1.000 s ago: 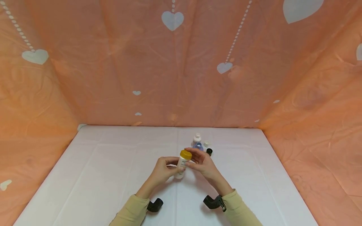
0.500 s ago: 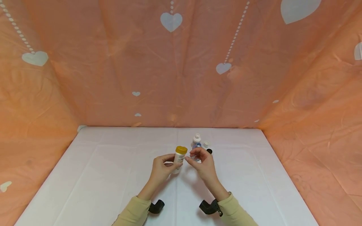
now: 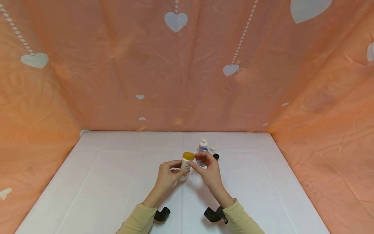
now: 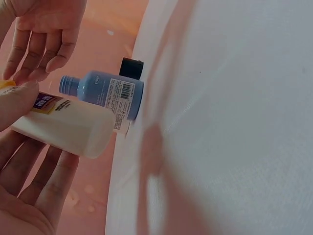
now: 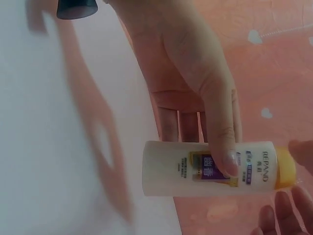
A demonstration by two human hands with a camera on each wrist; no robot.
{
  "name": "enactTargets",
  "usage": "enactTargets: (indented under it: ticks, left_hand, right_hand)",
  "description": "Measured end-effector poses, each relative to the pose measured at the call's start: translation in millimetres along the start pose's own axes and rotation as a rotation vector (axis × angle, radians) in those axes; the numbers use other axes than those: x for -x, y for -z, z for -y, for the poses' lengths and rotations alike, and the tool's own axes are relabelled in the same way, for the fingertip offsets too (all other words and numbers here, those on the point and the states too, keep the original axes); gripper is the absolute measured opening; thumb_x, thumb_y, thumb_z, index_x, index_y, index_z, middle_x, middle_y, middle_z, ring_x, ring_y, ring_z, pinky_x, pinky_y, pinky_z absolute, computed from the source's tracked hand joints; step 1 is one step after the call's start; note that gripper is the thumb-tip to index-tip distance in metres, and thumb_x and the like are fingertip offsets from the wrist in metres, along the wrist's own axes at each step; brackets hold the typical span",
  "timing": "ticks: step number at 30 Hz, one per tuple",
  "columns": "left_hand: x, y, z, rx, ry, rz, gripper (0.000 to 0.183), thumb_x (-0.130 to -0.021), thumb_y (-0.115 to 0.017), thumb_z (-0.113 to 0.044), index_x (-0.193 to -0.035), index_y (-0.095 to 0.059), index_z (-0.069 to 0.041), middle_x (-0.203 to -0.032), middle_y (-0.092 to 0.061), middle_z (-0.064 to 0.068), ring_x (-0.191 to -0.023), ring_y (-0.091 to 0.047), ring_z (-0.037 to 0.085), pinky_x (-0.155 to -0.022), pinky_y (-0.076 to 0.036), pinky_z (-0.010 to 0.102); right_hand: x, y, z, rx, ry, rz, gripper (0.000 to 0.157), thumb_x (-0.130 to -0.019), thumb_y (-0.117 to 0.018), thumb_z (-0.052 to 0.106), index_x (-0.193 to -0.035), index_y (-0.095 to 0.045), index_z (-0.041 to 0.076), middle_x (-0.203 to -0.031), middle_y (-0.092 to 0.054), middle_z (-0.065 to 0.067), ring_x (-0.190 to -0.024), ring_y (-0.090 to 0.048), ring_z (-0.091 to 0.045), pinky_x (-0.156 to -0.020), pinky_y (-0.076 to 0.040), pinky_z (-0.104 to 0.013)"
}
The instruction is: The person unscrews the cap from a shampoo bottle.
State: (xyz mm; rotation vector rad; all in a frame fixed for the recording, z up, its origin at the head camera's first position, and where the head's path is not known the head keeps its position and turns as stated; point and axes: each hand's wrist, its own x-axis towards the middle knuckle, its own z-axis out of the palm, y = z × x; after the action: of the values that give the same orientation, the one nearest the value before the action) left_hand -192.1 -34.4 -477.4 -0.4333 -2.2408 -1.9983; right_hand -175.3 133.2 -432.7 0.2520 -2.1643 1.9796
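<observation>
My left hand point(image 3: 167, 175) holds a white shampoo bottle point(image 5: 168, 169) with a yellow cap point(image 3: 188, 156), raised above the table and slightly tilted. Its thumb lies across the printed label in the right wrist view. My right hand point(image 3: 211, 170) is beside the cap, fingers loosely bent. In the right wrist view its thumb point(image 5: 302, 151) and fingertips sit right at the cap's edge, on either side. Behind that hand stands an uncapped blue bottle point(image 4: 110, 90), its threaded neck showing in the left wrist view.
A small white bottle point(image 3: 203, 144) without its cap stands at the back, near a white cap point(image 3: 213, 149) and a black cap point(image 3: 216, 157). A white cloth covers the table point(image 3: 111, 182). Orange curtains with hearts point(image 3: 176, 22) close off the back and sides.
The bottle has moved up and slightly left with my left hand. My right hand came away from the cap, then moved back close to it.
</observation>
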Motion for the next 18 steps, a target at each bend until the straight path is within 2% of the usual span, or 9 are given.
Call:
enactTargets:
  ticks: [3, 7, 11, 14, 18]
  left_hand:
    - [-2.0, -1.5, 12.9, 0.001, -0.004, 0.004, 0.028, -0.074, -0.083, -0.008, -0.101, -0.074, -0.003, -0.094, -0.071, 0.011, -0.080, -0.069, 0.023, -0.067, -0.057, 0.026]
    - [0.9, -1.6, -3.3, 0.003, 0.009, 0.041, 0.029, -0.076, -0.080, -0.001, -0.103, -0.071, 0.004, -0.096, -0.070, 0.017, -0.084, -0.068, 0.030, -0.070, -0.057, 0.028]
    - [4.1, 3.9, -21.0, -0.006, 0.009, 0.119, 0.029, -0.079, -0.076, 0.001, -0.106, -0.069, 0.007, -0.100, -0.068, 0.022, -0.087, -0.067, 0.036, -0.072, -0.057, 0.029]
    - [3.2, 9.3, -24.7, 0.002, 0.021, 0.195, 0.030, -0.081, -0.073, 0.002, -0.110, -0.067, 0.009, -0.103, -0.067, 0.022, -0.092, -0.066, 0.036, -0.076, -0.056, 0.029]
    - [0.5, 14.5, -23.0, 0.013, 0.036, 0.281, 0.032, -0.083, -0.072, 0.002, -0.113, -0.064, 0.011, -0.105, -0.067, 0.023, -0.095, -0.065, 0.034, -0.078, -0.056, 0.030]
  right_hand:
    - [-0.4, -0.4, -0.8, -0.006, -0.009, -0.003, 0.036, -0.079, -0.076, 0.000, -0.110, -0.059, -0.009, -0.107, -0.063, -0.019, -0.100, -0.058, -0.035, -0.090, -0.047, -0.045]
    - [-1.6, 0.5, -3.2, -0.001, -0.024, -0.001, 0.031, -0.081, -0.075, 0.001, -0.108, -0.063, -0.006, -0.106, -0.065, -0.015, -0.098, -0.060, -0.025, -0.093, -0.044, -0.054]
    - [-4.9, 4.9, -13.3, -0.006, -0.029, 0.030, 0.026, -0.082, -0.074, 0.003, -0.106, -0.066, -0.001, -0.105, -0.066, -0.011, -0.099, -0.058, -0.024, -0.095, -0.040, -0.057]
    - [-9.9, 9.3, -26.6, -0.017, -0.028, 0.080, 0.025, -0.084, -0.073, 0.005, -0.108, -0.067, 0.001, -0.107, -0.066, -0.009, -0.103, -0.056, -0.025, -0.098, -0.039, -0.055]
    - [-15.0, 14.9, -36.9, -0.080, -0.031, 0.177, 0.027, -0.088, -0.068, 0.004, -0.113, -0.064, -0.003, -0.112, -0.065, -0.011, -0.108, -0.055, -0.023, -0.101, -0.040, -0.041]
